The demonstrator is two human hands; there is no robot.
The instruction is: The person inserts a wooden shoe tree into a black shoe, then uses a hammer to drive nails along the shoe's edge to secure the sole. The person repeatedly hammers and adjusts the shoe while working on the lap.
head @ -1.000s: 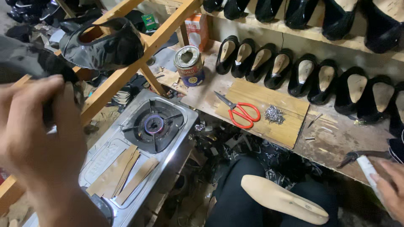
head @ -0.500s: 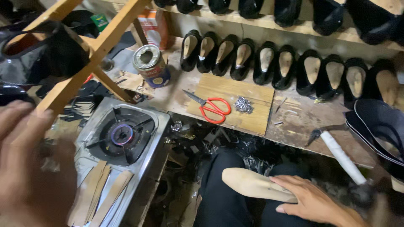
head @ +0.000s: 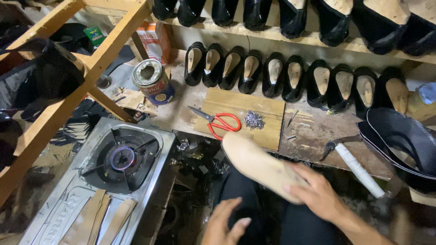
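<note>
My right hand (head: 320, 196) grips a pale tan shoe last (head: 254, 163), sole side up, held over my dark-trousered lap. My left hand (head: 225, 224) hovers at the bottom edge just below the last, fingers apart and holding nothing. Beyond the last lies a wooden board (head: 268, 122) with red-handled scissors (head: 220, 122) and a small pile of nails (head: 254, 120).
A gas stove (head: 116, 174) burns with a small flame at the left, leather strips on its top. A tin can (head: 152, 81) stands behind it. Black shoes (head: 290, 81) line the bench and shelf. A white-handled hammer (head: 356, 168) and black uppers (head: 402, 140) lie at the right.
My left hand dropped from the left edge to my lap. My right hand lifted the last off my lap and tilted it toward the bench. The view shifted right.
</note>
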